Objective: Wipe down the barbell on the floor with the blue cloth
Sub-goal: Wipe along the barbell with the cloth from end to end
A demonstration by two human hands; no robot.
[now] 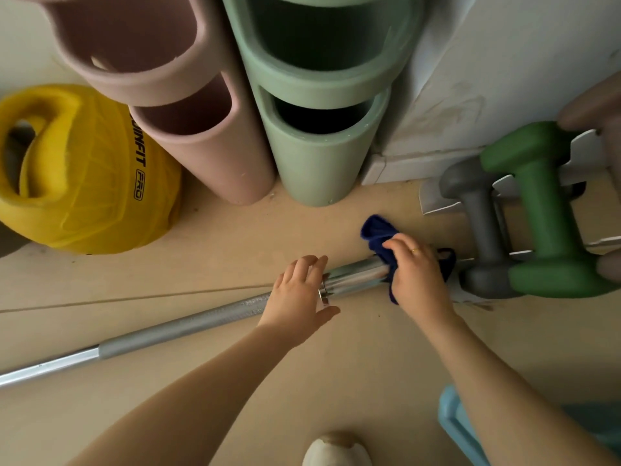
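Beige smooth floor [235,415] meets a white wall at the far edge. Long silver steel barbell [174,326] lies on the floor, running from the near-left edge toward the far right. Right hand [418,272] grips a dark blue cloth [378,233] wrapped around the barbell's shiny sleeve, fingers curled. Left hand [302,292] rests on the bar at the collar, fingers straight and loosely spread. Green dumbbell [544,210] and grey dumbbell [480,227] sit just beyond the sleeve. Yellow handled ball [77,169] at the far left.
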